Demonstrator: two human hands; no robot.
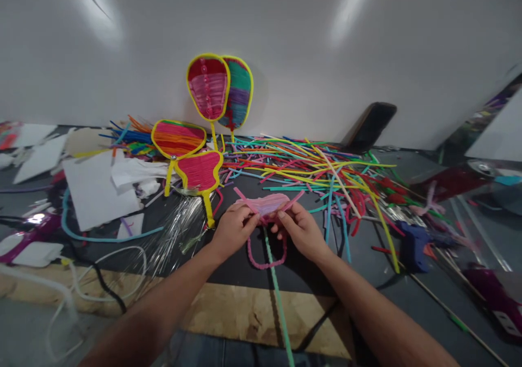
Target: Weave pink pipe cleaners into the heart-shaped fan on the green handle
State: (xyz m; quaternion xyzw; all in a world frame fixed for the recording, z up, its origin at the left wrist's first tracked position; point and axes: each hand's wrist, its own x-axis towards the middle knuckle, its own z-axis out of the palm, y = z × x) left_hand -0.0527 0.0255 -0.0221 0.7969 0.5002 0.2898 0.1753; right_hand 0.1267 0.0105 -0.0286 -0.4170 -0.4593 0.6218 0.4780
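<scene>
The pink pipe-cleaner piece is located at the near middle of the dark table, above a pink loop and a green stem. The left hand grips its left side, thumb and fingers closed; the right hand grips its right side, likewise pinched. Loose pipe cleaners lie beyond; finished fans stand far left against the wall; a blue glue gun lies right

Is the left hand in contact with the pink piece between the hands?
Touching. In the head view, the left hand pinches the pink piece at its lower left side, thumb on top.
</scene>
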